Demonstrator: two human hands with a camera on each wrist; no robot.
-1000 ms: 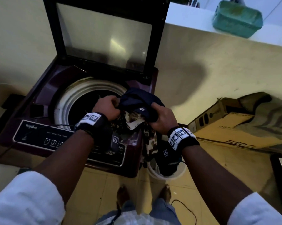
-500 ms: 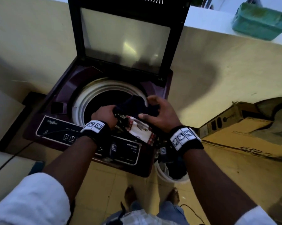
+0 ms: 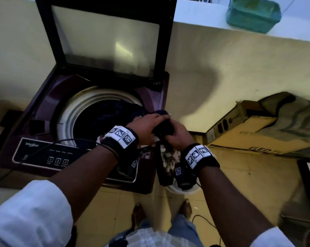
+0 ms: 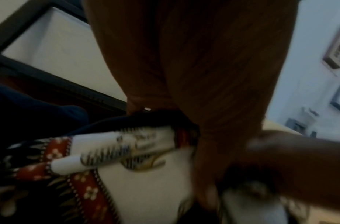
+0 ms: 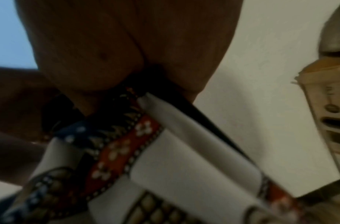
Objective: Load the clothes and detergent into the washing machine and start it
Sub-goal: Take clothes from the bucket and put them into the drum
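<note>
The maroon top-load washing machine (image 3: 43, 97) stands with its glass lid (image 3: 106, 38) raised and the drum (image 3: 73, 111) open. Dark navy fabric (image 3: 115, 111) lies inside the drum at its right side. Both hands grip one bundle of clothes (image 3: 164, 130) over the machine's front right corner. My left hand (image 3: 150, 122) holds it from the left, my right hand (image 3: 177, 136) from the right. A patterned white, red and black cloth (image 3: 168, 157) hangs from the bundle toward a white bucket (image 3: 184, 190) on the floor. In the wrist views the patterned cloth (image 4: 127, 151) (image 5: 184, 151) runs out of each fist.
A black cable (image 3: 43, 147) crosses the control panel (image 3: 57, 160). A cardboard box (image 3: 248, 134) with a grey cloth on it lies on the floor at right. A green basket (image 3: 252, 13) sits on the white ledge. My feet stand before the machine.
The hands and the bundle have shifted right, from over the drum's front rim to the machine's front right corner. Both hands still grip the clothes.
</note>
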